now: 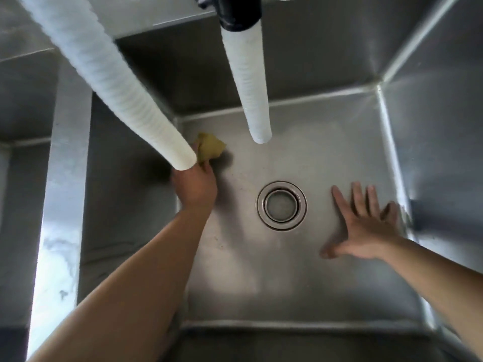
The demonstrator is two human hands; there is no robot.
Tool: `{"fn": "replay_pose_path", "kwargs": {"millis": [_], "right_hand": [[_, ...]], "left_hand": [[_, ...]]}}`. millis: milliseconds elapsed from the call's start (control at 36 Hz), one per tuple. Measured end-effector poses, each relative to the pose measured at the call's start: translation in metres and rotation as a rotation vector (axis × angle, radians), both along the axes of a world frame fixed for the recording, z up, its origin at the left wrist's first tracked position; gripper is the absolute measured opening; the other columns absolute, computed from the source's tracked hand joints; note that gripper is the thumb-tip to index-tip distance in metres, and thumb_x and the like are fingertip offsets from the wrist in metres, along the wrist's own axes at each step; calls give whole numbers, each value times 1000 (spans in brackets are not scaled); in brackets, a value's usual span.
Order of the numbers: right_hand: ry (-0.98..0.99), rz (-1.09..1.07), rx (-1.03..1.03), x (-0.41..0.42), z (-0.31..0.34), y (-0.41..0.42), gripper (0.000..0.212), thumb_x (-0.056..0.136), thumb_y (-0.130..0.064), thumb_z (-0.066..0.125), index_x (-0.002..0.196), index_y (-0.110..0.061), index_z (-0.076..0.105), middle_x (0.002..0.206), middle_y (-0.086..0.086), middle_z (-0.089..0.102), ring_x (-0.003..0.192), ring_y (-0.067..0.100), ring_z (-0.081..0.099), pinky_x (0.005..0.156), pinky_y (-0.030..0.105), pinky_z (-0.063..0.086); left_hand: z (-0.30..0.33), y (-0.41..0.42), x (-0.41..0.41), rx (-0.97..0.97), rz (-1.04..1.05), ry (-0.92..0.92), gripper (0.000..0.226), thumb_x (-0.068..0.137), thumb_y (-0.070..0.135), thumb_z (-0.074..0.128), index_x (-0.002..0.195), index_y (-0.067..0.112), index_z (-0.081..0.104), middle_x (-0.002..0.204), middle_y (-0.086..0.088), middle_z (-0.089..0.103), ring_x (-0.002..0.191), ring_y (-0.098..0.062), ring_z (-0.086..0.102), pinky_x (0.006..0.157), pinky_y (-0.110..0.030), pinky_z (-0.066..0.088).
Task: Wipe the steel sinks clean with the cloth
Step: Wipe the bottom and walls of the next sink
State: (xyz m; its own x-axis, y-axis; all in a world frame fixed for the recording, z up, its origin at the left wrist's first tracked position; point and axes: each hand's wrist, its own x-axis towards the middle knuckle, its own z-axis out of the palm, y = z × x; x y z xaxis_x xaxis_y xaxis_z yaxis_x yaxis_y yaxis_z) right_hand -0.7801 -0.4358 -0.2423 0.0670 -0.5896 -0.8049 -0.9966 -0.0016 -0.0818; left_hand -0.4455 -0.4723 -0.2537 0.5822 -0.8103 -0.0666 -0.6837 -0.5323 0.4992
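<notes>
I look straight down into a deep steel sink (326, 152) with a round drain (281, 205) in the middle of its floor. My left hand (194, 186) grips a crumpled yellow cloth (210, 150) against the floor near the far left corner; a white hose hides part of the fingers. My right hand (366, 226) lies flat on the floor to the right of the drain, fingers spread, close to the right wall.
Two white ribbed hoses hang into the sink: one slants in from the upper left (117, 92), the other (248, 82) drops from a black fitting (236, 11). A steel divider (62, 205) separates a second sink (23, 205) on the left.
</notes>
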Motion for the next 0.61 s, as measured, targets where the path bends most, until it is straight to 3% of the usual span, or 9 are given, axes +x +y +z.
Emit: {"fn": "replay_pose_path", "kwargs": {"millis": [56,111,222,333,417,472,528,611], "right_hand": [[11,15,34,1,-1,1,156,38,-84,70,131,-44,-48,141,3,-56,131,32,-50,110,67,-15],[7,8,53,3,-2,1,160,35,-83,73,129,-43,-50,137,5,-59,126,33,-54,107,69,-19],[-12,-5,97,4,2,-1,161,34,-82,74,130,-44,-49,136,3,-61,124,32,-57,105,69,-21],[-10,-6,120,4,8,-3,161,33,-82,75,132,-45,-47,136,2,-61,123,31,-58,105,68,-23],[-9,-9,134,4,12,-3,161,32,-83,74,133,-45,-46,136,1,-61,123,30,-59,105,68,-23],[-16,-12,145,4,15,-4,161,31,-83,73,133,-46,-46,136,1,-62,122,29,-59,105,67,-24],[-21,-12,151,4,16,-5,161,32,-83,74,133,-46,-45,136,1,-62,122,29,-59,105,67,-24],[-23,-14,152,3,15,-5,160,34,-81,75,134,-46,-45,137,1,-60,124,29,-58,106,67,-23]], "left_hand": [[-16,-1,1,72,-134,-11,53,89,27,45,140,15,53,141,-13,53,130,-34,47,111,-38,37],[-28,2,-5,107,-211,-68,52,89,22,44,138,10,55,140,-19,53,130,-41,46,110,-46,37],[-29,22,-39,155,-205,-194,43,94,28,58,136,23,58,138,-7,56,112,-37,48,89,-39,45],[-17,47,-86,173,-245,-89,40,93,34,61,133,33,60,124,5,58,105,-26,42,75,-27,37],[-14,58,-109,183,-325,-11,37,93,25,62,129,30,63,110,1,59,99,-23,47,76,-29,44],[-11,55,-118,197,-261,155,35,93,17,61,127,26,65,101,0,55,90,-14,53,85,-27,49],[3,50,-126,124,-141,283,34,93,11,60,124,24,66,95,4,48,79,2,55,81,-5,42],[12,28,-116,-76,71,374,38,93,8,58,99,45,63,94,9,46,73,13,53,70,2,37]]}}
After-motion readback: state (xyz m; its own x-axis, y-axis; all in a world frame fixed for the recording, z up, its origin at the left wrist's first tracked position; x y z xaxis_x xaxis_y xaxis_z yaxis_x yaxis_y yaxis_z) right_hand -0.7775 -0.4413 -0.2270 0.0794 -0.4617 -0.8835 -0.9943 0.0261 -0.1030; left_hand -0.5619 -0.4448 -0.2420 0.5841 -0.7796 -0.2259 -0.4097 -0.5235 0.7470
